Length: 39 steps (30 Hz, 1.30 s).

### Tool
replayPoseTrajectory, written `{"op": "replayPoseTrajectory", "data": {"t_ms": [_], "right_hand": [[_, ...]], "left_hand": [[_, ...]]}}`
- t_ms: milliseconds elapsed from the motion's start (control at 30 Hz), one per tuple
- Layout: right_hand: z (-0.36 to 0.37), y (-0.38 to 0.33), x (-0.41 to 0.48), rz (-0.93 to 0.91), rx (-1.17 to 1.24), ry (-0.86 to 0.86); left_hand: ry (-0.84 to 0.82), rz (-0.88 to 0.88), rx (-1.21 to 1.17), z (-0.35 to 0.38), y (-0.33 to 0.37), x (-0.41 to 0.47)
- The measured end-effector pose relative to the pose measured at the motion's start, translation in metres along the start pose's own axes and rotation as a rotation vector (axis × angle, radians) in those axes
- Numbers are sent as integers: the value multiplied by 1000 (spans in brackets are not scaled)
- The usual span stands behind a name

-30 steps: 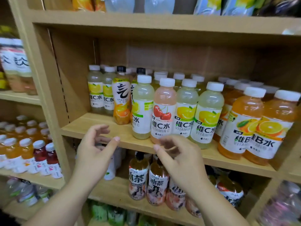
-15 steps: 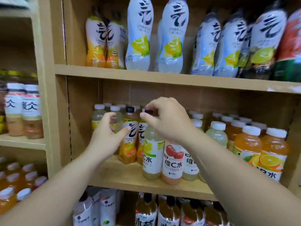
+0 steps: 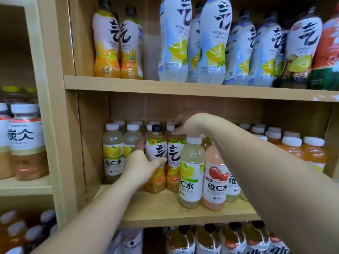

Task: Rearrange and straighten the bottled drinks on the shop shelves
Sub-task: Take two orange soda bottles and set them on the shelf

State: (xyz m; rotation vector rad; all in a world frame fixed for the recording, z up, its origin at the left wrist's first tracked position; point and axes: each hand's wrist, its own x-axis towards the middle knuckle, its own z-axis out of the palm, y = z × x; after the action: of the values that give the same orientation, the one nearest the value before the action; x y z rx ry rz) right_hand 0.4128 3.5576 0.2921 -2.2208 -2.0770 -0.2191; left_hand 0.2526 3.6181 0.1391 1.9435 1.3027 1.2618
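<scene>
Two orange sparkling-drink bottles with black caps stand side by side on the middle shelf [image 3: 165, 206] among white-capped vitamin drinks. My left hand [image 3: 141, 166] grips the body of the left orange bottle [image 3: 156, 149], thumb across its label. My right hand [image 3: 185, 123] reaches over the front row and holds the top of the right orange bottle [image 3: 174, 156]; its cap is hidden under my fingers. In front stand a lemon vitamin C bottle [image 3: 191, 173] and a pink cherry one [image 3: 215, 178].
Two lemon bottles [image 3: 112, 153] stand at the shelf's left. Orange vitamin bottles [image 3: 311, 154] fill the right side. The upper shelf [image 3: 183, 88] carries tall sparkling-water bottles, with matching orange ones [image 3: 117, 46] at its left. More drinks fill the left bay and the shelf below.
The view rose from the lower shelves to the middle one. Both hands went up from the shelf edge; the left now wraps the left orange bottle and the right reached further back.
</scene>
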Motion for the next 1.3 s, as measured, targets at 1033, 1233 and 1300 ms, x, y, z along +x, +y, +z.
{"op": "replayPoseTrajectory", "data": {"t_ms": [1033, 1233, 1300], "right_hand": [[-32, -44, -111, -444, 460, 468], [-103, -35, -128, -585, 588, 606], [-128, -36, -128, -584, 626, 678]], "left_hand": [[73, 264, -247, -142, 48, -122], [158, 325, -258, -187, 119, -123], [226, 352, -263, -200, 141, -113]]}}
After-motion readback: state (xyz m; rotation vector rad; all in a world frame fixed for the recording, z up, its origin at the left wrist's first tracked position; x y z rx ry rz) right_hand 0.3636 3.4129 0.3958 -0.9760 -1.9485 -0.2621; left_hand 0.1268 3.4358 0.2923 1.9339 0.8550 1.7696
